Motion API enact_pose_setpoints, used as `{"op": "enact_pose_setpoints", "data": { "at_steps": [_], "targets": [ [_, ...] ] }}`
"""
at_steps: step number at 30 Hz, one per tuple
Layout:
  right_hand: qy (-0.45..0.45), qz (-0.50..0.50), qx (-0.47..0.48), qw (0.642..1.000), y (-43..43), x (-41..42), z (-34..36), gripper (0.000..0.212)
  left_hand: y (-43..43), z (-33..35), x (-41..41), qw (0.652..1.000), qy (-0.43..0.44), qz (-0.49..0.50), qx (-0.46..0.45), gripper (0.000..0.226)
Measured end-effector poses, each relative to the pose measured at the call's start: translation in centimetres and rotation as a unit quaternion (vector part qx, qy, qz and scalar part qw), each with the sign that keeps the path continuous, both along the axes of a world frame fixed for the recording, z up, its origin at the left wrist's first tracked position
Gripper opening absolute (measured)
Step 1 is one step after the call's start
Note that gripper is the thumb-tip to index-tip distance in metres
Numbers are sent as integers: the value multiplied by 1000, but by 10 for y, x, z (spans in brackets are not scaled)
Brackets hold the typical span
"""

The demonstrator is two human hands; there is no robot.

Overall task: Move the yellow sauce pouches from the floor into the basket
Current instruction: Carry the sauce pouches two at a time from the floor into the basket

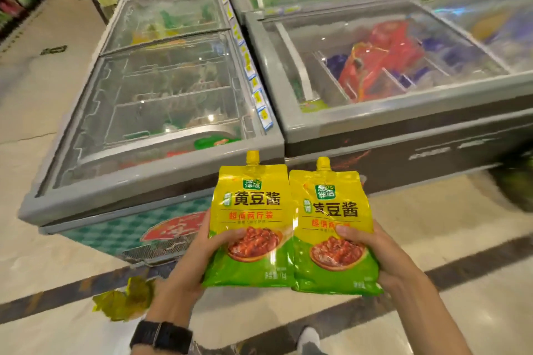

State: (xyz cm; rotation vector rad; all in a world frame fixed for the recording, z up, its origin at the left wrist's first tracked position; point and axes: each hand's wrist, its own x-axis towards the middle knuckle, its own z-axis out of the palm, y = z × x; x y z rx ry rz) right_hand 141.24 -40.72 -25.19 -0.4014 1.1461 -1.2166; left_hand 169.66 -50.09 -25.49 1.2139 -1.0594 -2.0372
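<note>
I hold two yellow sauce pouches upright in front of me, side by side, each with a yellow spout cap on top. My left hand (184, 274) grips the left pouch (251, 210) by its lower part, thumb across the front. My right hand (383, 256) grips the right pouch (331, 222) the same way. More yellow pouches (124, 300) lie blurred on the floor at the lower left, beside my left wrist. No basket can be made out with certainty.
Two glass-topped chest freezers stand right ahead: the left freezer (150, 176) and the right freezer (403, 124). A dark green shape (516, 181) sits on the floor at the far right. Shelves line the back. My shoe (308, 337) shows on the tiled floor.
</note>
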Motion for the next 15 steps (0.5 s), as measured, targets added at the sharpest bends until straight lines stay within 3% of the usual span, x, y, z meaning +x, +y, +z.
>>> {"op": "enact_pose_setpoints", "data": {
  "at_steps": [3,7,13,15],
  "targets": [
    [-6,-60,-4,998,24,-57,2,96,-7,-3,-71,999,5,-54,-3,98],
    [-12,-142,-29,989,58,-117,7,78,-26,-4,-163,988,-27,-148,-35,125],
    [-9,-279,-7,960,88,-183,-5,92,-44,-9,-282,967,-2,-253,-25,122],
    [-11,-313,0,950,91,-201,-6,84,-54,-12,-317,959,-5,-282,-10,123]
  ]
}}
